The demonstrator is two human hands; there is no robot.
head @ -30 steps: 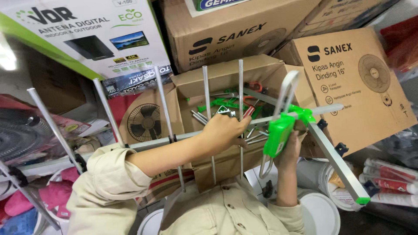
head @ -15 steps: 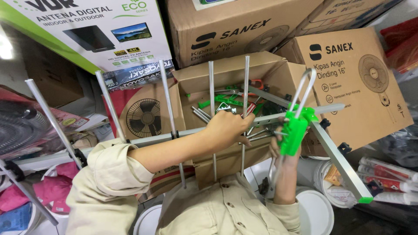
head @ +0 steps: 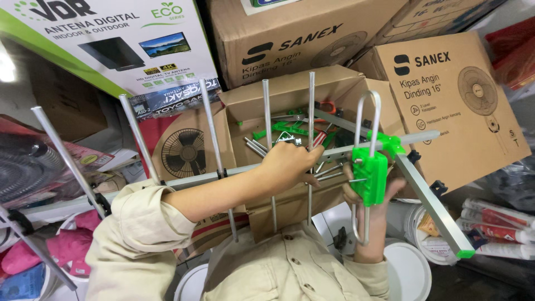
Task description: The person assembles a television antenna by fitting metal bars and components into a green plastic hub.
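1. the antenna [head: 245, 170], a long aluminium boom crossed by thin rods, is held up in front of the person's chest, before an open cardboard box [head: 290, 97] of spare rods and green fittings; stacked fan cartons [head: 446, 106] stand behind
2. it looks light but unwieldy; the rods seem thin enough to bend, so the stiff boom is the safer place to take hold
3. the left hand [head: 290, 164] is clamped around the boom near its middle
4. the right hand [head: 370, 192] is closed on the green plastic junction block [head: 369, 177], which carries a wire loop; that plastic probably cracks if squeezed hard
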